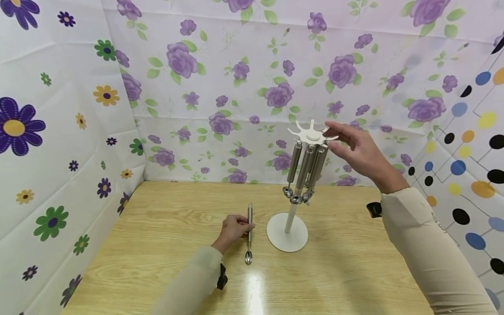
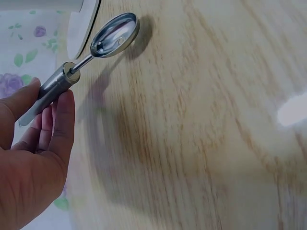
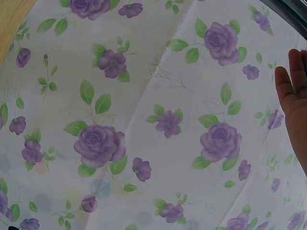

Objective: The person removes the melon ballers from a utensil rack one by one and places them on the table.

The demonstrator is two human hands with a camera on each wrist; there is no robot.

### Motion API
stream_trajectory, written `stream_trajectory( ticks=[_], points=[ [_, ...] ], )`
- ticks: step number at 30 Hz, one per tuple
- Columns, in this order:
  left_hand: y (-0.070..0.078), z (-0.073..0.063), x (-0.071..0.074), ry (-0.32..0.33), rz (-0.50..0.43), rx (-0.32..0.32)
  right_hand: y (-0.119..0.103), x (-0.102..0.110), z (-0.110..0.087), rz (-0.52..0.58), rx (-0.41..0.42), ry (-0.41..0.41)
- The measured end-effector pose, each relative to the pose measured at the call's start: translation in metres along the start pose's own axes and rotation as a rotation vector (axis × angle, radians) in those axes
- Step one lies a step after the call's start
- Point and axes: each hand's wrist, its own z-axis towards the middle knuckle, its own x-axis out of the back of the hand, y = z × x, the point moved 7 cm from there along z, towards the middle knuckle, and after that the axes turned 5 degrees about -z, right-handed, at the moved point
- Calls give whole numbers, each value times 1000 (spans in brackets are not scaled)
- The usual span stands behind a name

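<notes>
My left hand [image 1: 232,229] pinches the steel handle of a melon baller [image 1: 250,218] between thumb and fingers, just over the table. In the left wrist view, the baller's oval scoop [image 2: 116,36] has a small hole and points away from the hand. To its right stands a white utensil stand [image 1: 293,216] with a round base and a crown of hooks. Several steel-handled scoops [image 1: 307,166] hang from it, bowls down. My right hand [image 1: 360,151] holds the crown's right edge, thumb and index finger around the hooks. Only some of its fingers [image 3: 288,91] show in the right wrist view.
A light wood table [image 1: 169,262] lies under everything. Floral cloth [image 1: 236,87] hangs behind it, with patterned cloths at the left and right sides. The stand is tall and narrow, with its hooks sticking outward.
</notes>
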Motion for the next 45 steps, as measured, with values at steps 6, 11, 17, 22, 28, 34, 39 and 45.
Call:
stream_trajectory(
  ticks=[6,11,17,22,28,34,39,45],
  points=[
    [-7,5,-1,32,47,30,1,0,0,-5,-4,1],
    [-15,8,-5,56,45,75,2,0,-1,-4,-14,-3],
    [-16,11,-3,80,90,101,2,-1,-1,6,-18,-11],
    [-18,13,-3,91,127,119,2,0,-1,10,-17,-14],
    [-15,12,-3,110,169,133,1,0,-1,5,-31,-24],
    [-11,7,-2,99,216,118,-2,1,-2,-13,-21,-42],
    [-5,7,2,81,254,87,1,1,-2,-27,-48,-51],
    [27,7,6,-32,243,55,1,3,0,-34,-63,-47]
  ],
)
